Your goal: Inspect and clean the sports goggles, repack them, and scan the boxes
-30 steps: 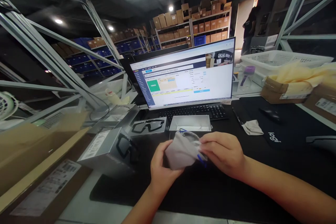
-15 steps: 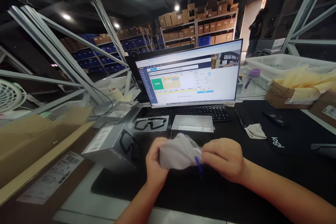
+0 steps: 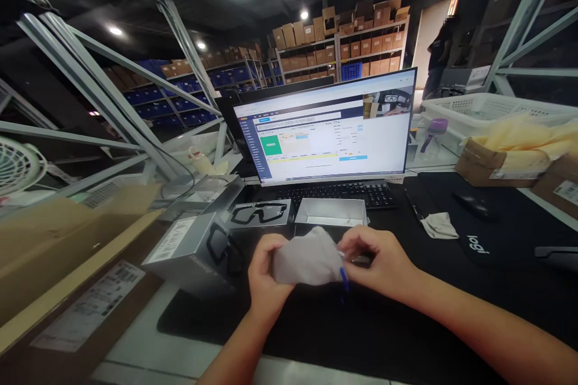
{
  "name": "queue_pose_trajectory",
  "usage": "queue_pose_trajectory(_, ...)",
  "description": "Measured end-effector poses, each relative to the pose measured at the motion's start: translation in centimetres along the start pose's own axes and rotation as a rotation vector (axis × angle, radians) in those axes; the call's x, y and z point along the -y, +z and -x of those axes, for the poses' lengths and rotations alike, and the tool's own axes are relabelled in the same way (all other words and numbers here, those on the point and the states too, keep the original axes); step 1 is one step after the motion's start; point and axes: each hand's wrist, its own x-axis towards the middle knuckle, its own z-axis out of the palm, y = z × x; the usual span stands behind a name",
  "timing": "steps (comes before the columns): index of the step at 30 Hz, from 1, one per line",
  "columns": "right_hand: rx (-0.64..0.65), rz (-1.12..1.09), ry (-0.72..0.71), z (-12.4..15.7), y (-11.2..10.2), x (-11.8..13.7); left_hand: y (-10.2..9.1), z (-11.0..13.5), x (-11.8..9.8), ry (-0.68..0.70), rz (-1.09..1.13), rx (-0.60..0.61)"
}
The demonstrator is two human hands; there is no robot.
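Observation:
A light grey cloth pouch [image 3: 309,257] with a blue drawstring end hangs above the black desk mat, between my two hands. My left hand [image 3: 267,271] is closed around its left end. At its right end, my right hand [image 3: 377,258] pinches the mouth of the pouch, beside the blue cord. What the pouch contains is hidden. Just beyond stand an open white-lined box [image 3: 332,212] and a grey lid [image 3: 259,213] printed with goggles. A taller grey box [image 3: 194,252] with the same print stands left of my left hand.
A monitor [image 3: 325,132] and keyboard [image 3: 338,194] stand behind the boxes. An open cardboard carton [image 3: 81,277] fills the left side. To the right lie a folded cloth [image 3: 439,225], a mouse [image 3: 472,204] and a carton of yellow material [image 3: 501,162]. A person [image 3: 438,54] stands far back.
My right hand has turned and its fingers have shifted at the mouth of the pouch. The pouch has tilted slightly; my left hand keeps its hold. The boxes have not moved.

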Motion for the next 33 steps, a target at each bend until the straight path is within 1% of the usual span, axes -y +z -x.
queue_pose_trajectory(2, 0.031, 0.032, 0.033, 0.0, 0.0, -0.1, -0.1, -0.2, -0.3, 0.045, -0.048, 0.035)
queue_pose_trajectory(5, 0.111, 0.119, -0.011, -0.2, -0.2, -0.3, -0.4, -0.5, -0.1, 0.082, -0.081, 0.075)
queue_pose_trajectory(7, 0.163, 0.164, -0.031, -0.5, -0.5, -0.4, -0.5, -0.6, 0.5, 0.07, -0.062, 0.101)
queue_pose_trajectory(9, 0.16, 0.166, 0.008, -0.7, -1.1, -0.7, -0.3, -0.7, 1.6, 0.021, 0.004, 0.093)
queue_pose_trajectory(11, 0.109, 0.128, 0.1, -0.9, -1.7, -1.1, 0.0, -0.6, 2.6, -0.076, 0.08, 0.041)
queue_pose_trajectory(14, 0.004, -0.007, 0.225, -1.1, -2.3, -1.6, 0.6, -0.5, 3.4, -0.33, 0.194, -0.047)
queue_pose_trajectory(17, -0.025, -0.146, 0.25, -1.0, -2.2, -1.7, 1.0, -0.5, 2.7, -0.61, 0.39, -0.043)
queue_pose_trajectory(18, -0.012, -0.177, 0.246, -1.0, -2.0, -1.7, 1.1, -0.6, 2.3, -0.673, 0.432, -0.034)
queue_pose_trajectory(20, 0.019, -0.182, 0.233, -0.9, -1.6, -1.7, 1.2, -0.7, 1.6, -0.73, 0.424, -0.041)
queue_pose_trajectory(23, 0.019, -0.018, 0.168, -0.9, -1.4, -1.7, 1.0, -0.8, 1.3, -0.698, 0.293, -0.107)
queue_pose_trajectory(25, -0.029, 0.119, 0.085, -1.0, -1.6, -1.7, 0.6, -0.7, 1.6, -0.657, 0.208, -0.177)
queue_pose_trajectory(27, -0.088, 0.167, 0.047, -1.1, -1.8, -1.6, 0.1, -0.6, 1.8, -0.616, 0.095, -0.249)
queue_pose_trajectory(28, -0.118, 0.157, 0.071, -1.1, -2.0, -1.5, -0.2, -0.6, 1.8, -0.595, 0.034, -0.283)
queue_pose_trajectory(30, -0.16, 0.08, 0.193, -1.3, -2.4, -1.6, -0.9, -0.7, 1.8, -0.56, -0.084, -0.331)
queue_pose_trajectory(33, -0.234, -0.123, 0.401, -1.8, -4.0, -2.0, -2.0, -1.5, 1.5, -0.527, -0.237, -0.34)
